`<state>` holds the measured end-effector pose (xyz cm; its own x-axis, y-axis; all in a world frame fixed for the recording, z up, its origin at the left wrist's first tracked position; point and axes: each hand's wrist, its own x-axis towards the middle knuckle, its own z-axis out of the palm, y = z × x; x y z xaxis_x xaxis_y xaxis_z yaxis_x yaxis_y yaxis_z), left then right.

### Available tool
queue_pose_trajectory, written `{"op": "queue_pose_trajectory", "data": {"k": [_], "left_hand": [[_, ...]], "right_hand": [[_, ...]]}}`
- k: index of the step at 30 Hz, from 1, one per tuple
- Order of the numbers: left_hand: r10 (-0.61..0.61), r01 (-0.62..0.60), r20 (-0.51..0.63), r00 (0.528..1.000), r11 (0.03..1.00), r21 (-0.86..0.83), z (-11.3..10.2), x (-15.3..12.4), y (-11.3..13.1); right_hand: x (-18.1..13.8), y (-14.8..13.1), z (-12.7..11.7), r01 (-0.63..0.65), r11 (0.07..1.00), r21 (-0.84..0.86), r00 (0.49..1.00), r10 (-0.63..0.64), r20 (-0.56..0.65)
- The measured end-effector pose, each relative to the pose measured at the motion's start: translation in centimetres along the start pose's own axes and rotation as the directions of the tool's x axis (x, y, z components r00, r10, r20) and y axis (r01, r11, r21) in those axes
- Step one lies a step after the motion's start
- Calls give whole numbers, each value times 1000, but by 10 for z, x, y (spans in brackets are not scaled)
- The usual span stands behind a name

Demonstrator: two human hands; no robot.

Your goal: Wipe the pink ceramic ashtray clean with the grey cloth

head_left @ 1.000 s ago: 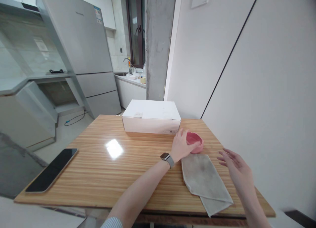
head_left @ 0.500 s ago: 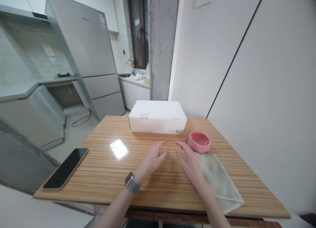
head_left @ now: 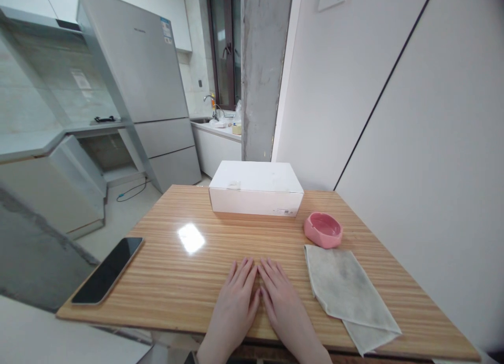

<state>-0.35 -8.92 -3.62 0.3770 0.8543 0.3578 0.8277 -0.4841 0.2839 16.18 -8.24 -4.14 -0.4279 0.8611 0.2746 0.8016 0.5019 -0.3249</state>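
Note:
My left hand [head_left: 235,307] and my right hand [head_left: 282,308] lie flat, palms down, side by side on the wooden table [head_left: 165,280] near its front edge. Both have their fingers stretched out and hold nothing. A grey folded cloth [head_left: 346,290] lies just to the right of my right hand, apart from it. Beyond the cloth sits a small pink dish [head_left: 323,230]. A white closed box [head_left: 255,195] stands at the table's far edge.
A black phone [head_left: 108,269] lies face up near the table's left edge. White wall panels [head_left: 425,143] run along the right side. A concrete pillar [head_left: 262,75] rises behind the box; a fridge [head_left: 137,80] and kitchen counter stand at the back left.
My left hand let go of the pink dish and drew back. Both hands came together and settled flat on the table near its front edge.

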Motion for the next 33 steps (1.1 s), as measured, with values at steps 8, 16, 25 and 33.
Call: {"op": "queue_pose_trajectory", "data": {"k": [8,16,25,33], "left_hand": [[-14,13,38,999,1000,8,-4,1,2],[-22,21,56,998,1000,7,-4,1,1],[-22,22,52,998,1000,15,-3,1,0],[-11,11,23,1000,1000,-4,-2,1,0]], "right_hand": [[0,1,2,-9,1000,26,1000,10,-26],[-1,-1,2,-11,998,62,998,15,-67],[-1,-1,1,-16,999,43,999,18,-43],[-1,-3,0,-22,998,54,998,24,-50]]}}
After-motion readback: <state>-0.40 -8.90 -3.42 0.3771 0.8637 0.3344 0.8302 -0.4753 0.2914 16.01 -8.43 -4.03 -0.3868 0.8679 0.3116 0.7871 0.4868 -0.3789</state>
